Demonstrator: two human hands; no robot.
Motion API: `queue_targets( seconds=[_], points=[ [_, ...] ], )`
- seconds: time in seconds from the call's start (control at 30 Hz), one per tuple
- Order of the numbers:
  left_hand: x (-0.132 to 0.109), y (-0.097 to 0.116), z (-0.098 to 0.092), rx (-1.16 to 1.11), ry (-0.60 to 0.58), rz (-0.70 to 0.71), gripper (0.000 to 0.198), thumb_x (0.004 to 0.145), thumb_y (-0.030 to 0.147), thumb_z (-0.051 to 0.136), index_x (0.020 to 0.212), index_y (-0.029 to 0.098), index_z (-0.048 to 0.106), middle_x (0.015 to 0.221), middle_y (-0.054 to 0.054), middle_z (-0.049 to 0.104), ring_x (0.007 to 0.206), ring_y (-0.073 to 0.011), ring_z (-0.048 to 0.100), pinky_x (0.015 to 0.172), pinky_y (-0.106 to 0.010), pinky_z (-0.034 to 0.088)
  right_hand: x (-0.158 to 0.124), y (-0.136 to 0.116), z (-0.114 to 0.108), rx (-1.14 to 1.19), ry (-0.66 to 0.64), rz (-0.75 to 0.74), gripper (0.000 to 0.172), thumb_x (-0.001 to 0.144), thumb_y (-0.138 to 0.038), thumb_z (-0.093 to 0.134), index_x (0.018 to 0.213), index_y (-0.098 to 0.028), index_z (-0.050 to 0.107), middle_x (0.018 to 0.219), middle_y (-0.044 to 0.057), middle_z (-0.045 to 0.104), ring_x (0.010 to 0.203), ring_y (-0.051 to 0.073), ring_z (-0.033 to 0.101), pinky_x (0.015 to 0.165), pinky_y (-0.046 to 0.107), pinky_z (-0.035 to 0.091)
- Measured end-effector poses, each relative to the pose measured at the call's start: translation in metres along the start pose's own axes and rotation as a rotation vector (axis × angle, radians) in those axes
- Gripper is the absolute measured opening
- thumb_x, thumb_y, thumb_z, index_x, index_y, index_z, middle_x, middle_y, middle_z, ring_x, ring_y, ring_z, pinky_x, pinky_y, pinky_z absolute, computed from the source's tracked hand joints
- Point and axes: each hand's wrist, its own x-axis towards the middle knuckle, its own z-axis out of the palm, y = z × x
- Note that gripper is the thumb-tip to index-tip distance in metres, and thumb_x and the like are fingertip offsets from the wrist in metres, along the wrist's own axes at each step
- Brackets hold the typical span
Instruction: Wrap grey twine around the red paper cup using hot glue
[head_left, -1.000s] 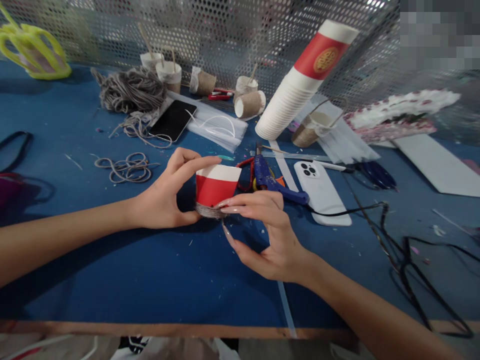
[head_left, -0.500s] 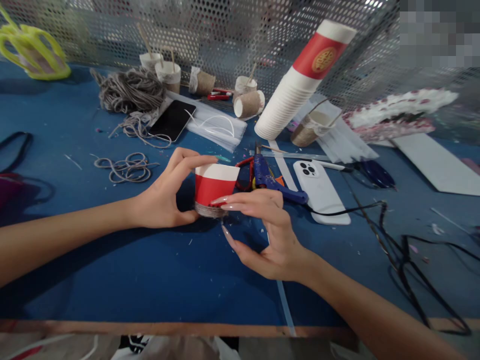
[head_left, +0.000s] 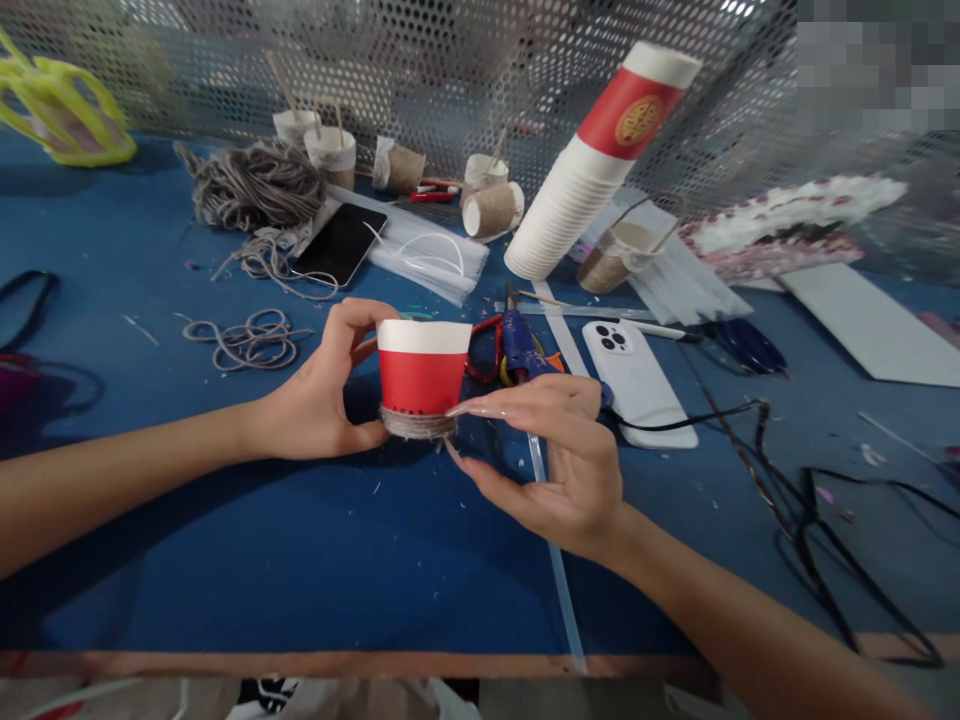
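A red and white paper cup (head_left: 421,375) is held upright just above the blue table (head_left: 300,560). A band of grey twine (head_left: 412,424) is wound round its base. My left hand (head_left: 322,395) grips the cup from the left, fingers curled round its back and thumb under the base. My right hand (head_left: 555,455) pinches at the twine on the cup's right lower edge with thumb and forefinger.
Behind the cup lie a blue glue gun (head_left: 529,355), red scissors (head_left: 484,345), a white phone (head_left: 637,375) and a black phone (head_left: 341,243). A stack of paper cups (head_left: 592,165) leans on the mesh wall. Loose twine (head_left: 251,335) lies left; black cables (head_left: 810,500) run right.
The cup has turned more upright and shifted slightly left. My right hand's fingers have closed toward the twine at the base.
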Motion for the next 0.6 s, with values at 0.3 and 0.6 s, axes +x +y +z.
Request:
queue_targets(
  seconds=[0.3,0.6],
  points=[
    [0.0029,0.0059,-0.0015,-0.009,-0.077,0.03,0.068,0.075,0.018,0.068,0.129,0.026,0.028,0.131,-0.012,0.042,0.123,-0.0282,0.055,0.106,-0.048,0.051,-0.0026,-0.0007,0.0012,0.009,0.102,-0.009,0.057,0.069,-0.006,0.078,0.117,-0.024,0.053,0.102,0.006,0.074,0.086,0.023,0.072,0.072,0.042,0.053],
    [0.0005,0.0082,-0.0036,-0.042,-0.157,-0.021,0.083,0.077,0.015,0.067,0.14,0.036,0.016,0.148,-0.013,0.03,0.133,-0.0357,0.049,0.101,-0.049,0.055,-0.0014,-0.004,-0.002,-0.033,0.145,0.012,0.052,0.069,-0.008,0.081,0.114,-0.023,0.058,0.094,0.004,0.078,0.076,0.021,0.073,0.07,0.042,0.054]
  ],
)
